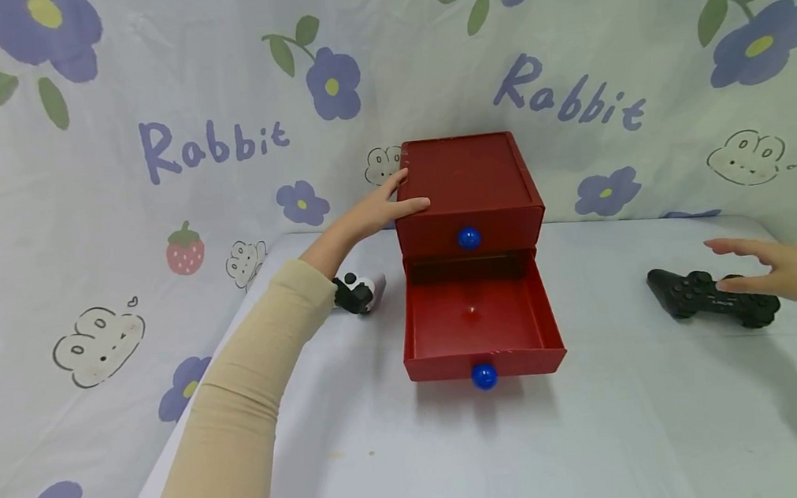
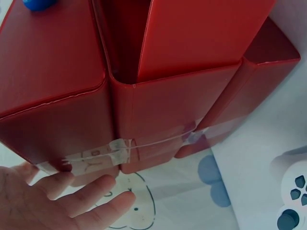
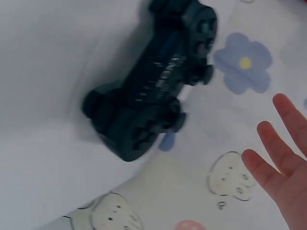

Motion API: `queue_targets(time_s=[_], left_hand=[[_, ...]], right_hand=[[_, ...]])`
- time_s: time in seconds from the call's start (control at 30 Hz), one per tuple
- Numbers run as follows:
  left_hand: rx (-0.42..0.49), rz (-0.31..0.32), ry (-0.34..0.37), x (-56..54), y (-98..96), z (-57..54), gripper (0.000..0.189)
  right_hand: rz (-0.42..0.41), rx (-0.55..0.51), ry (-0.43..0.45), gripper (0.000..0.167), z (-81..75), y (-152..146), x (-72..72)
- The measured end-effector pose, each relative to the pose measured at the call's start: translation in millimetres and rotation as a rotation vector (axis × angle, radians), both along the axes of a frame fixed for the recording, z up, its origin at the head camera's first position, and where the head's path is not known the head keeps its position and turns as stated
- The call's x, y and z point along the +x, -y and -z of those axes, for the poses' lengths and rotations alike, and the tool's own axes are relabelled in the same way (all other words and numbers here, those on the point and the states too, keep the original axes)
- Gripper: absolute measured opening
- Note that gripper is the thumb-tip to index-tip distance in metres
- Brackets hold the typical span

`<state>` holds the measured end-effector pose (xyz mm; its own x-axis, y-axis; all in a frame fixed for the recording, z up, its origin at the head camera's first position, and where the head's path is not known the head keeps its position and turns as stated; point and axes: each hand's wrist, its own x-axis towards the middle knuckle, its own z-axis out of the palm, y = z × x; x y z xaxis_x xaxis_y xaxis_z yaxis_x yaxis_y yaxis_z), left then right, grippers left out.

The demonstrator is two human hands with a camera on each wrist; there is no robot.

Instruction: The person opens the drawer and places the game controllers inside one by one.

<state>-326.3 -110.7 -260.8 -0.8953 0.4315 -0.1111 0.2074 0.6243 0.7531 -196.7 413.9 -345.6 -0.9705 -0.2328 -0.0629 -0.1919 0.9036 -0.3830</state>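
A red drawer box with blue knobs stands at the back centre of the table. Its lower drawer is pulled out and holds nothing; the upper one is closed. My left hand rests at the box's upper left edge, thumb over the top. In the left wrist view, that hand's fingers extend along the box's taped side. To the right, a black game controller lies on the table. My right hand hovers by it with fingers spread, gripping nothing.
A white game controller lies left of the box, partly hidden behind my left forearm in the head view. Behind the white table hangs a printed cloth with flowers and rabbits. The box stands close against this cloth.
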Motion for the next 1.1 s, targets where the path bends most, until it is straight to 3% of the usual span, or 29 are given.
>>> queue_targets(time_s=[0.1, 0.23, 0.53, 0.67, 0.9, 1.0, 1.1], left_hand=[[-0.003, 0.000, 0.002, 0.0, -0.3, -0.4, 0.084], [-0.007, 0.002, 0.003, -0.2, -0.4, -1.0, 0.084], [-0.009, -0.004, 0.001, 0.8, -0.1, -1.3, 0.085], [-0.018, -0.006, -0.002, 1.7, 0.1, -1.7, 0.084], [-0.007, -0.010, 0.004, 1.1, 1.1, -0.8, 0.084], [-0.003, -0.010, 0.006, 1.0, 1.2, -0.5, 0.084], [-0.004, -0.006, 0.003, 0.4, 1.0, -0.3, 0.084]], right_hand=[[0.012, -0.028, 0.108, 0.078, 11.6, -6.2, -1.9], [-0.006, -0.063, 0.151, 0.082, 28.9, -12.2, -5.8], [-0.089, -0.076, 0.044, 0.081, 60.5, -24.7, -10.7], [-0.097, -0.042, 0.036, 0.088, 65.1, -27.0, -12.9], [-0.059, 0.071, 0.102, 0.099, 65.3, -24.6, -22.8], [-0.052, 0.125, 0.115, 0.098, 64.6, -21.6, -23.9], [-0.074, 0.102, 0.122, 0.091, 63.5, -17.0, -24.0]])
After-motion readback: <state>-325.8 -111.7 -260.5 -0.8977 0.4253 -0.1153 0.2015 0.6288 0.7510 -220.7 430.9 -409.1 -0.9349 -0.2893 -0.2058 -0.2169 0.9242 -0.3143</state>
